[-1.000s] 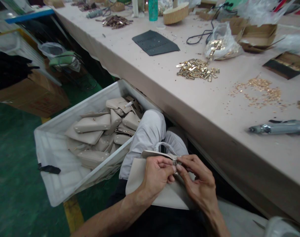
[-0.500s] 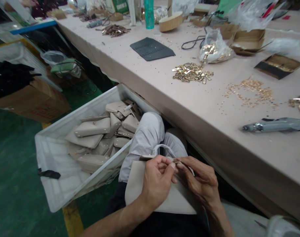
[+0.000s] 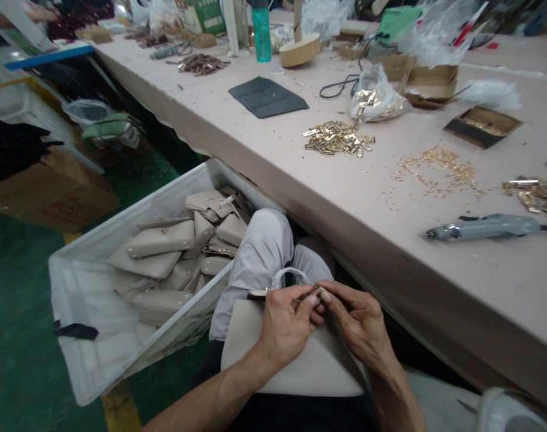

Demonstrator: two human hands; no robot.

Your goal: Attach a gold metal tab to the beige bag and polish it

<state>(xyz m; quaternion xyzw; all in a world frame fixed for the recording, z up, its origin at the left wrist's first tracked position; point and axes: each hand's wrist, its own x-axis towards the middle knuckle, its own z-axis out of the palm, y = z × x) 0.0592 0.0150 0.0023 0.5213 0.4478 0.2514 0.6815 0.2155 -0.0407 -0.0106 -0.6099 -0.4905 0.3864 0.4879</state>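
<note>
A beige handbag [image 3: 251, 348] lies across my lap, its handle [image 3: 291, 273] wrapped in clear-white film and standing up beyond my hands. At the bag's top edge, my left hand [image 3: 285, 324] is closed in a pinch on a small metal fitting [image 3: 319, 291]. The thumb and index finger of my right hand [image 3: 363, 324] pinch the same piece from the other side. My fingers cover most of the fitting, and I cannot tell whether it is attached to the bag.
A white bin [image 3: 165, 336] beside my left leg holds several beige bags [image 3: 163, 237]. On the table [image 3: 354, 198] are a grey electric screwdriver [image 3: 484, 228], gold buckle-like plates [image 3: 336, 139], scattered tiny gold parts [image 3: 447, 168], a small box [image 3: 483, 127] and a black sheet [image 3: 268, 97].
Both hands stay at the bag's top edge, and the piece between the fingers has turned, showing a paler face. The right hand's fingers have shifted slightly. The whole view has moved a little.
</note>
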